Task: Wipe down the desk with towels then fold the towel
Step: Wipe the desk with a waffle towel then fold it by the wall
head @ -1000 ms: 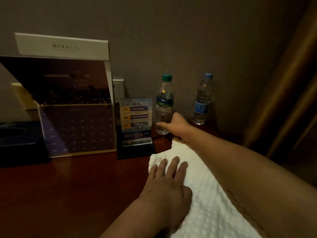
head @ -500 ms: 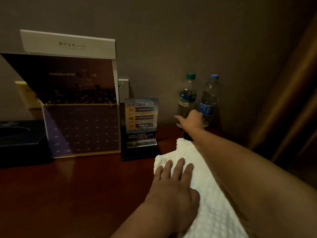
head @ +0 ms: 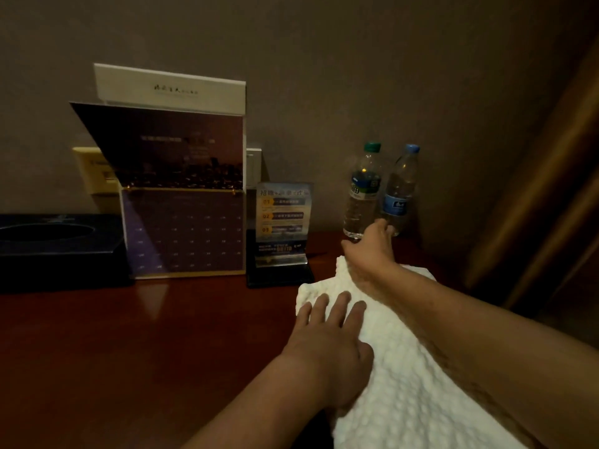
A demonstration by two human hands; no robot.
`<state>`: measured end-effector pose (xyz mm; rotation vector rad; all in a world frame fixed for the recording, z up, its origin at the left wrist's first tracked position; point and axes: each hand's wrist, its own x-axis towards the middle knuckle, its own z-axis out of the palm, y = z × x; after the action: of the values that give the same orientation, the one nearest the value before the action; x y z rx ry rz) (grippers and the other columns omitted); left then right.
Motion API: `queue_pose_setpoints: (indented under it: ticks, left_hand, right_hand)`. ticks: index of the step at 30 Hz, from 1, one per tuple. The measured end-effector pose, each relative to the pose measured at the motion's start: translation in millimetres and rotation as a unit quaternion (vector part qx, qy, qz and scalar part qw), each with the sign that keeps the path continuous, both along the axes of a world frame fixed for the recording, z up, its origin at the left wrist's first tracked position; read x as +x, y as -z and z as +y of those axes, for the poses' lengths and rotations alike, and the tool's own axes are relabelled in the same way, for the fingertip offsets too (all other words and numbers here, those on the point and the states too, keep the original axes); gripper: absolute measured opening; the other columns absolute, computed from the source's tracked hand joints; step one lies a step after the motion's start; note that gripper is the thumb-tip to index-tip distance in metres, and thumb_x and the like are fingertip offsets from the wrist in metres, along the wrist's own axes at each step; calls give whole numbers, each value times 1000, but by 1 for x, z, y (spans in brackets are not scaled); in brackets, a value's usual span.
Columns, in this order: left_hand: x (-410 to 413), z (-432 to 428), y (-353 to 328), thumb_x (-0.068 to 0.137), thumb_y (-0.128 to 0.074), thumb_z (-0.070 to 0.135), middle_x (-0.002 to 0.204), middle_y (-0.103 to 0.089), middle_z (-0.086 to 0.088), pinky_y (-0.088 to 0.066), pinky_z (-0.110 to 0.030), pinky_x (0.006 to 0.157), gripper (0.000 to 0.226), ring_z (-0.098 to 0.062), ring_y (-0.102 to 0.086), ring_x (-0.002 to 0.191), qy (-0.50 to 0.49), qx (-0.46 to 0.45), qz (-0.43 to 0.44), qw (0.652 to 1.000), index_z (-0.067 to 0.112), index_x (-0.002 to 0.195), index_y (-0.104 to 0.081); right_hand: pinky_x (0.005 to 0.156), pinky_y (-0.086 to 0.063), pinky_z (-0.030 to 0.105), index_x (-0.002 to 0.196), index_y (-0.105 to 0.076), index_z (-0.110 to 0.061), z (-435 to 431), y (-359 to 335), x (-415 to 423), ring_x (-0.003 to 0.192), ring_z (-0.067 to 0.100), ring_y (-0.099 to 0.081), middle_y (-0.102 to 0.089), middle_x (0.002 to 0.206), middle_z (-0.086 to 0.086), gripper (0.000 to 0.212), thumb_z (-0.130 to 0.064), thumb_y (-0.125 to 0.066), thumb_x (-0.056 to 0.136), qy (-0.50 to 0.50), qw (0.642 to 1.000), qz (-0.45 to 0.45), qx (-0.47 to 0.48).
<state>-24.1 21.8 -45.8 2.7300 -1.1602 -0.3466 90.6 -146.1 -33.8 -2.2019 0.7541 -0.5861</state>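
- Head view, in dim light: the right hand (head: 369, 251) reaches to the far right of the desk (head: 129, 351) and meets the foot of the green-capped bottle (head: 363, 196). Its fingertips are hidden behind the back of the hand, so I cannot tell whether it grips the bottle or only touches it.
- The same hand covers part of the foot of the blue-capped bottle (head: 400, 189).
- The towel (head: 405, 384), white and waffle-textured, lies on the right part of the desk. It runs from just short of the bottles to the near edge of the picture, where it is cut off. The right forearm lies across it and hides its right side.
- The left hand (head: 330, 345) rests flat on the towel's left edge, fingers straight and a little spread, holding nothing.
- The dark tissue box (head: 58, 247) at far left is cut off by the picture's edge, and its opening is barely visible in the gloom.
- A beige wall plate (head: 94, 170) is half hidden behind the standing calendar (head: 181, 228). A white wall plate (head: 254, 166) shows only as a strip to the calendar's right.
- The print on the calendar and on the acrylic sign (head: 282, 222) to its right is too blurred to read.
- A curtain (head: 551, 189) hangs at the right, cut off by the picture's edge.
- Counted: two hands, one towel, two bottles upright just beside each other at the wall, one calendar, one sign, one tissue box, two wall plates.
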Motion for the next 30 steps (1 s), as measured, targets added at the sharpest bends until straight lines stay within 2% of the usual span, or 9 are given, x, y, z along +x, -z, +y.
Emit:
queue_pose_setpoints:
  ticks: [3,5,8,11,14,18,22,27,30]
  left_hand:
    - [-1,10,5,105,-17,44,170,15,-5,9,-50,125,64,-31,19,154,1,10,-8,1000,25,162,8]
    - [-1,17,8,102,-16,44,169,-3,-10,4,-53,125,65,-36,7,155,3,9,-23,1000,20,162,-4]
    - [-4,29,9,92,-10,48,163,-22,-13,-1,-54,124,73,-38,-10,151,9,12,-26,1000,18,159,-14]
    - [-9,41,10,87,-8,49,166,-18,-9,0,-53,124,79,-36,-7,152,17,5,-30,999,21,161,-8]
    - [-15,56,13,89,-6,50,167,-11,-7,-3,-51,124,79,-38,-8,151,25,14,-35,999,22,163,2]
    - [-24,72,12,89,-7,50,166,-12,-7,-6,-50,123,78,-35,-7,151,28,21,-40,999,22,162,1]
    - [-36,79,8,90,-9,49,164,-20,-8,-8,-48,123,77,-33,-13,149,33,9,-35,999,20,160,-14]
    - [-55,80,4,97,-15,49,159,-29,-19,-2,-50,125,68,-35,-15,149,11,16,2,1000,10,150,-36]
    - [-69,77,-6,106,-22,41,140,-47,-25,-11,-51,122,51,-40,-32,137,-16,29,35,999,7,133,-50]
  right_hand:
    - [97,-57,40,125,-57,-27,35,-2,-32,116,15,-59,-54,128,-5,36,-20,-73,94,-129,987,-44,-91]
    - [96,-57,36,115,-68,-29,55,-2,-44,104,5,-61,-64,113,-11,21,-21,-71,96,-294,944,-40,-141]
    - [117,-34,32,143,-59,-30,78,-4,-46,137,9,-44,-55,147,-8,39,-27,-60,104,-488,840,50,-233]
    - [127,-10,34,163,-23,-34,91,-5,-42,157,10,-8,-14,171,-13,53,-41,-36,112,-531,778,189,-277]
    - [128,-1,36,164,-14,-39,90,-9,-44,158,9,3,-4,171,-17,56,-49,-30,111,-523,772,255,-256]
    - [128,0,38,163,-17,-40,90,-12,-61,158,9,5,-6,171,-19,56,-50,-31,111,-516,785,265,-219]
    - [120,1,27,163,-21,-37,96,-12,-86,156,4,4,-8,170,-20,52,-46,-26,113,-525,792,265,-164]
    - [126,-1,32,164,-18,-39,108,-14,-108,157,3,4,-7,170,-23,52,-46,-24,112,-536,777,286,-167]
    - [124,1,30,164,-17,-37,119,-23,-116,157,4,2,-6,170,-20,53,-47,-25,112,-535,772,299,-169]
